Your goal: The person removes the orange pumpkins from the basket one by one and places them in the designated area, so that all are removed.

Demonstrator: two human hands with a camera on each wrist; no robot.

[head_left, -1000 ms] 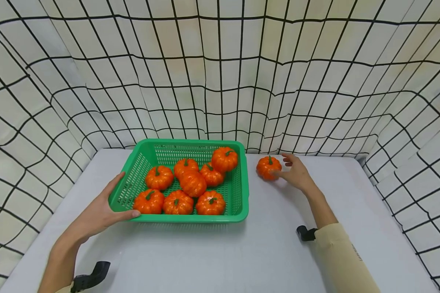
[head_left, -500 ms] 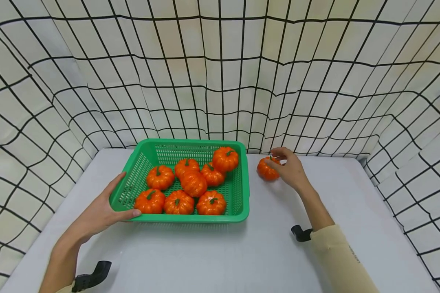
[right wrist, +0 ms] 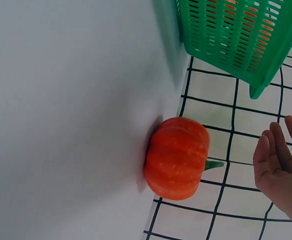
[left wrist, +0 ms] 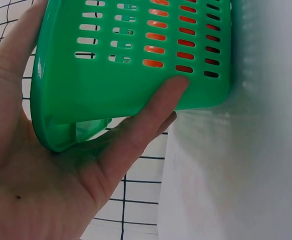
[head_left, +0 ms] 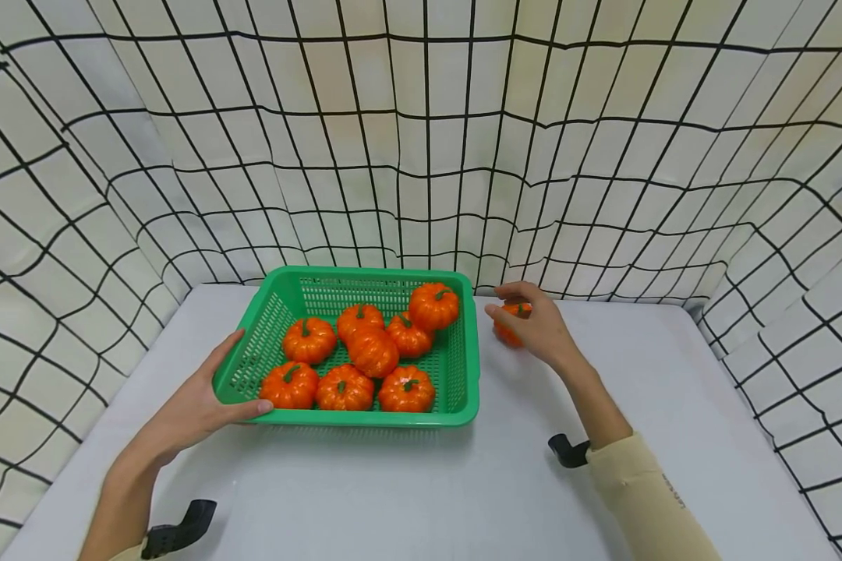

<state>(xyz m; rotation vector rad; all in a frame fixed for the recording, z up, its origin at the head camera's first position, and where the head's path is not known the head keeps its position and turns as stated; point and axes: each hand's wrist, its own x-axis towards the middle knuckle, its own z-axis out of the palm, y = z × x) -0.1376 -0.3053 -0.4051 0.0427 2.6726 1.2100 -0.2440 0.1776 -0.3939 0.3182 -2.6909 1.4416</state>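
A green slotted plastic basket (head_left: 365, 419) holds several glossy orange pumpkins (head_left: 345, 387) with green stems. My left hand (head_left: 188, 409) holds its near left corner, thumb along the front rim and fingers against the walls; the left wrist view shows a fingertip (left wrist: 178, 85) on the slotted wall. One more small pumpkin (right wrist: 178, 158) rests on the table just right of the basket. Above it my right hand (head_left: 539, 326) hovers, fingers parted and lightly bent, partly covering it in the head view. A gap shows between hand and pumpkin in the right wrist view.
The white table (head_left: 365, 499) is bounded behind and at both sides by white walls with black netting (head_left: 428, 164). The netting comes down close behind the basket and the lone pumpkin. Black wrist-worn pieces (head_left: 568, 450) stick out beside both beige sleeves (head_left: 645, 499).
My right hand has moved left, from beside the lone pumpkin to over it. The left hand has kept its place on the basket, and the pumpkins have not moved.
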